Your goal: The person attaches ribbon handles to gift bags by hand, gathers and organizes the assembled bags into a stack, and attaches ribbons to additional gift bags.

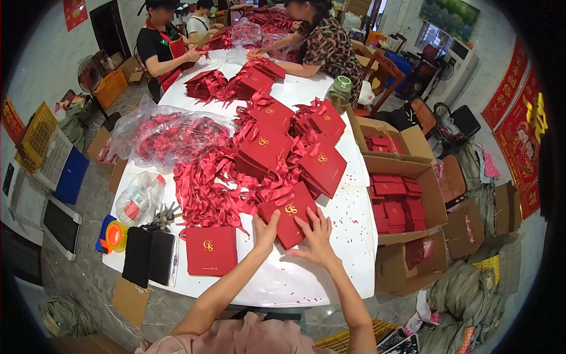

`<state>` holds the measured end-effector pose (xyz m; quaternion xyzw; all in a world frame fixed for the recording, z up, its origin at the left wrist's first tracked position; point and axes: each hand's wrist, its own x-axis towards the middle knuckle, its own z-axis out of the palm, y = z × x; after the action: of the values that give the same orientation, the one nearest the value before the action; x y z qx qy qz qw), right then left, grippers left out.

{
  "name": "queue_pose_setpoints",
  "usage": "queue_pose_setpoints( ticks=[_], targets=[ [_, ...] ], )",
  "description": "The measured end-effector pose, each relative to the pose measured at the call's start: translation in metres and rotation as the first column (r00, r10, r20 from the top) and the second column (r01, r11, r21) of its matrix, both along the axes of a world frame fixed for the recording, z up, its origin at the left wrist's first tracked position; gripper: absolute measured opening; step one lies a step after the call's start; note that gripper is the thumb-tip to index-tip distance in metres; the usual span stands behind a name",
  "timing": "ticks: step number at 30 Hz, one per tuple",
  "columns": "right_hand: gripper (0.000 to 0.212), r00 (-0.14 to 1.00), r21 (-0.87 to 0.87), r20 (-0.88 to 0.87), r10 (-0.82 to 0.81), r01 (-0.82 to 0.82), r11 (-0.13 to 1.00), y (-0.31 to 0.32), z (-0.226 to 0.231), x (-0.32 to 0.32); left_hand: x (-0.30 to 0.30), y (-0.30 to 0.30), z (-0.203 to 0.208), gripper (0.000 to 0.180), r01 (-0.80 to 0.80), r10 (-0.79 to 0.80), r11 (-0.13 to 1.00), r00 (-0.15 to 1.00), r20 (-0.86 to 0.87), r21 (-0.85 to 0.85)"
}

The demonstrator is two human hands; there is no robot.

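Note:
A stack of flat red paper bags (289, 213) with a gold emblem lies tilted at the near middle of the white table, between my hands. My left hand (266, 232) is closed round its left edge. On its right side my right hand (317, 237) presses in, thumb and fingers apart along the edge. Just beyond are more red bags (263, 151) with ribbon handles, piled in overlapping stacks. Loose red ribbons (203, 189) spread to the left of them. A neat square stack of red bags (211, 251) without visible ribbons sits left of my left forearm.
Clear plastic bags (168, 134) of ribbon, a tape roll (115, 235), a black case (148, 253) and a green-lidded jar (339, 91) stand on the table. Open cartons (407, 206) of red bags adjoin its right edge. Two people (327, 50) (162, 53) work at the far end.

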<state>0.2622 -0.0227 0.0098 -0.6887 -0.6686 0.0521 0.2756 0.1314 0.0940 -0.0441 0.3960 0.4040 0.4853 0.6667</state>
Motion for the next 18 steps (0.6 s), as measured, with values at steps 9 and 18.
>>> queue_pose_setpoints(
  ticks=[9,18],
  targets=[
    [0.093,0.992,-0.107,0.125,0.005,0.009,0.994,0.021,-0.023,0.022,0.008,0.016,-0.015,0.066,0.001,-0.002,1.000,0.994,-0.105,-0.008],
    [0.095,0.997,-0.072,0.061,0.039,-0.034,0.997,0.016,-0.018,0.024,-0.001,0.032,-0.057,0.092,-0.034,0.044,0.999,0.821,-0.569,0.027]
  ],
)
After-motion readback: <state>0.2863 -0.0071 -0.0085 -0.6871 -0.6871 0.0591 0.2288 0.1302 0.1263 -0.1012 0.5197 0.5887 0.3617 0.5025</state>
